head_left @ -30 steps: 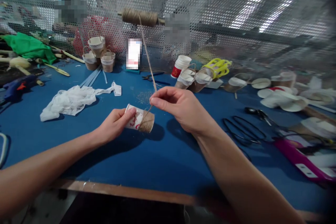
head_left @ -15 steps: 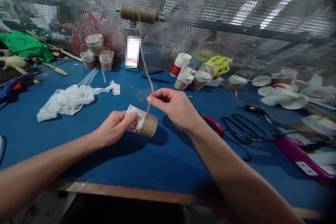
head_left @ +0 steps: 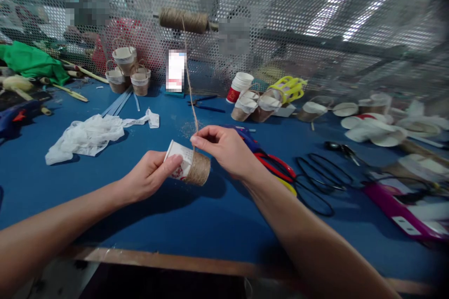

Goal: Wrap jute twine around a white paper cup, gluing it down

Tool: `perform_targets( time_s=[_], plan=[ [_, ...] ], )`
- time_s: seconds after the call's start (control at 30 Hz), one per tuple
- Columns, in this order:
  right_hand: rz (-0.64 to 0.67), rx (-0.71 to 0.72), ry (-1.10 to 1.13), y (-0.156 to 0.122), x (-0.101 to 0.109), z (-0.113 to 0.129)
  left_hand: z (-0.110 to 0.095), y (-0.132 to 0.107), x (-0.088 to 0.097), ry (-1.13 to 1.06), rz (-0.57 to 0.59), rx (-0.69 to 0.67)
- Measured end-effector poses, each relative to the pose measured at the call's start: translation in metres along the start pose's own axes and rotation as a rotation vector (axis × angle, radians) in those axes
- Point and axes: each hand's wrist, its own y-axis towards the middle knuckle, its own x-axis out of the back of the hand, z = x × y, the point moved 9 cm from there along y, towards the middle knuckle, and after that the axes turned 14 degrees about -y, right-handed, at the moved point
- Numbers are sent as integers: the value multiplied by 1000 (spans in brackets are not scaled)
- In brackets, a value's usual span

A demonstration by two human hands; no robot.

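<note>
My left hand [head_left: 152, 174] is closed around a white paper cup [head_left: 184, 161], tilted on its side with its mouth toward the left. Brown twine [head_left: 198, 169] is wound round the base half of the cup. Between thumb and fingertips, my right hand [head_left: 219, 147] pinches the twine strand [head_left: 191, 91] just above the cup. From there the strand rises to a large spool [head_left: 183, 20] mounted on a rod at the mesh panel.
White lace [head_left: 86, 138] lies left of the cup. Twine-wrapped baskets [head_left: 140, 81] stand at the back left, others [head_left: 245, 105] right of centre. Scissors [head_left: 275, 166], a black cable [head_left: 321, 180] and a purple power strip [head_left: 393, 210] lie on the right. Pliers [head_left: 206, 103] are behind my hands.
My right hand has come down and slightly left along the cup, bringing the pinched strand closer to it. The scissors' handles show more now. My left hand still holds the cup.
</note>
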Motion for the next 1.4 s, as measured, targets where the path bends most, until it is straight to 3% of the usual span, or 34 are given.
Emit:
perform_targets(
  time_s=[0.27, 0.47, 0.7, 0.8, 0.97, 1.07, 1.2, 1.33, 1.4],
  plan=[
    [10, -33, -15, -3, -2, -1, -13, -4, 1, 126, 6, -190],
    [35, -40, 22, -3, -7, -2, -17, -4, -1, 148, 34, -234],
    [48, -102, 59, -6, -5, -7, -27, -7, -6, 284, 76, -388],
    [117, -181, 132, -11, -6, -12, -23, -5, -4, 298, 70, -371],
    [363, -252, 292, -23, -23, -13, -10, -1, 1, 243, 55, -238],
    [295, -234, 276, -23, -21, -17, 0, 1, 2, 135, 35, -125],
    [162, -183, 218, -22, -16, -20, 18, 7, 17, -160, -99, 31],
    [94, -198, 219, -24, -13, -27, 38, 10, 67, -457, -497, 67],
    [75, -209, 220, -25, -11, -31, 46, 9, 86, -545, -616, 74]
  ],
)
